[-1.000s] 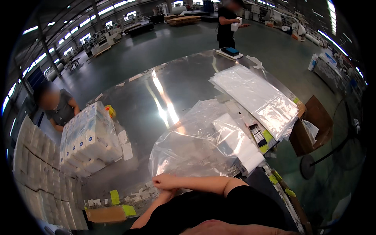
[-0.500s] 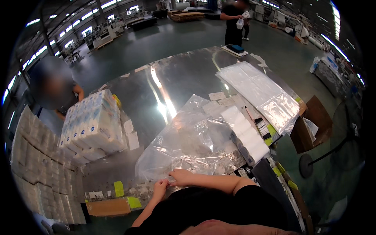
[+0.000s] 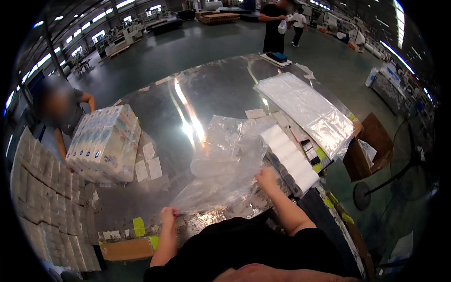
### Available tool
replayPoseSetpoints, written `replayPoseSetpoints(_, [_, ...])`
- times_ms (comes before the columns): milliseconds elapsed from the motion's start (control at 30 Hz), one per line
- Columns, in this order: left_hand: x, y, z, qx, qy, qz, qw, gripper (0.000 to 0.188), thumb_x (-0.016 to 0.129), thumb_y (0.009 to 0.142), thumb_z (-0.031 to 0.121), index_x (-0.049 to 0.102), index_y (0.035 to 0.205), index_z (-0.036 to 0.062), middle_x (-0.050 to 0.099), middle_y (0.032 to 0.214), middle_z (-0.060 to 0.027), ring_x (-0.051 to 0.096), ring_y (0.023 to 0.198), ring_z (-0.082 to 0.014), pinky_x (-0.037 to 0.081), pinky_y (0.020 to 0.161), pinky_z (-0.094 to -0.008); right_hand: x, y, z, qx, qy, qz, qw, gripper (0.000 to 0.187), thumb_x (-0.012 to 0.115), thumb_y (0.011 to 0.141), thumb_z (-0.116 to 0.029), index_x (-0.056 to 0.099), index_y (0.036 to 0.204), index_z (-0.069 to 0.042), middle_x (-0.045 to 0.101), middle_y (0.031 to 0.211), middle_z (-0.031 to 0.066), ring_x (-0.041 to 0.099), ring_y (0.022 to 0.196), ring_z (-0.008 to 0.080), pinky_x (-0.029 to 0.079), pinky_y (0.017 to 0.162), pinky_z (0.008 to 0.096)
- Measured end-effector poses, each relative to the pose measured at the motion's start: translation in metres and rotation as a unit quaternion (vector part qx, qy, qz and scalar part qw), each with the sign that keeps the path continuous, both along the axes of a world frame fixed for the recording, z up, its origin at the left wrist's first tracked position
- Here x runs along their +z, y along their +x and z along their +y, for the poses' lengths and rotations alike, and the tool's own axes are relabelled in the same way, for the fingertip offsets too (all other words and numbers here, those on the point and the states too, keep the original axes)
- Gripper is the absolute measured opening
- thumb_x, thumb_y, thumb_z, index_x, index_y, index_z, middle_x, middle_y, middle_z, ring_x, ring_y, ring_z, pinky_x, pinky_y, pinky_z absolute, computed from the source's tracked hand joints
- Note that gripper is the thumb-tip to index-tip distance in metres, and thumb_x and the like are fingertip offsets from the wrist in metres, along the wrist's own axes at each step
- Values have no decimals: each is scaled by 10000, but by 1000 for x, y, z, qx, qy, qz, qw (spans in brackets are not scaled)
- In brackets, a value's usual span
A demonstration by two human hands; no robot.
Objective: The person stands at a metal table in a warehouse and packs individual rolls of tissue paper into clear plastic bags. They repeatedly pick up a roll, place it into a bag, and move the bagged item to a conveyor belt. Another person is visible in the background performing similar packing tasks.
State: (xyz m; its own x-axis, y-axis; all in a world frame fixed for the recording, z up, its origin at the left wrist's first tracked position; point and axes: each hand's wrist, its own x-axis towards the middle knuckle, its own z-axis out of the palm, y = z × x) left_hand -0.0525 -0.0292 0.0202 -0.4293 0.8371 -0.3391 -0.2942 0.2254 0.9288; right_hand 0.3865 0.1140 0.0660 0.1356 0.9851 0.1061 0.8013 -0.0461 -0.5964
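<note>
A large clear plastic bag (image 3: 221, 162) is stretched across the near part of the metal table between my two hands. My left hand (image 3: 169, 214) is closed on its near left edge, close to the table's front. Farther right, my right hand (image 3: 266, 179) grips the bag's other side, fingers closed, just left of a row of white paper rolls (image 3: 290, 157). The film looks rumpled and billowed in the middle. Beyond the rolls lies a flat stack of clear plastic bags (image 3: 307, 110).
At the left, a co-worker (image 3: 61, 108) has hands on a wrapped pack of tissue rolls (image 3: 103, 143). Stacked wrapped packs (image 3: 44, 197) stand at the near left. A phone (image 3: 309, 151) lies by the rolls. A cardboard box (image 3: 369, 148) and a fan (image 3: 408, 164) are right of the table (image 3: 155, 113).
My hands were together at the bag's near edge; now they are wide apart, the right one farther right and forward. The bag has spread and billowed. The co-worker's pack has shifted slightly left.
</note>
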Motion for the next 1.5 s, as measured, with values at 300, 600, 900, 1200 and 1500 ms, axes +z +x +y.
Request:
replayPoseSetpoints(300, [12, -98, -20, 175, 7, -370, 912, 213, 594, 900, 321, 559, 783, 146, 444, 531, 67, 455, 458, -57, 376, 390, -196, -15, 81, 23, -208, -5, 656, 726, 151, 494, 807, 21, 416, 706, -60, 486, 587, 45, 453, 427, 161, 400, 392, 283])
replayPoseSetpoints(600, [-26, -139, -68, 175, -139, 143, 964, 437, 660, 820, 370, 513, 1094, 63, 545, 814, -76, 540, 700, -192, 454, 613, -317, 67, 13, 42, -27, -168, 700, 694, 305, 461, 946, -303, 427, 693, -136, 314, 481, -32, 235, 347, 81, 163, 324, 231])
replayPoseSetpoints(900, [111, 51, 21, -25, 63, 666, 743, 922, 761, 660, 269, 259, 1413, 96, 220, 1449, -181, 198, 1350, -362, 177, 1073, -510, 143, -65, -2, 297, -276, 562, 721, 692, 226, 931, -617, 541, 1080, -18, 245, 474, -59, 152, 367, 48, 121, 342, 219])
replayPoseSetpoints(1200, [154, 57, 121, -23, 166, 706, 688, 756, 712, 716, 205, 352, 1374, 109, 265, 1433, -170, 237, 1331, -381, 233, 1045, -536, 175, -75, -47, 387, -291, 524, 701, 694, 218, 947, -589, 509, 1121, 16, 299, 494, -48, 192, 385, 38, 131, 351, 212])
replayPoseSetpoints(1500, [171, 87, 117, -27, 308, 650, 694, 484, 599, 786, 85, 492, 1259, 78, 404, 1339, -154, 378, 1246, -370, 330, 1006, -473, 176, -76, -68, 429, -319, 573, 621, 663, 318, 937, -580, 498, 1137, 26, 304, 498, -53, 196, 384, 31, 150, 362, 200])
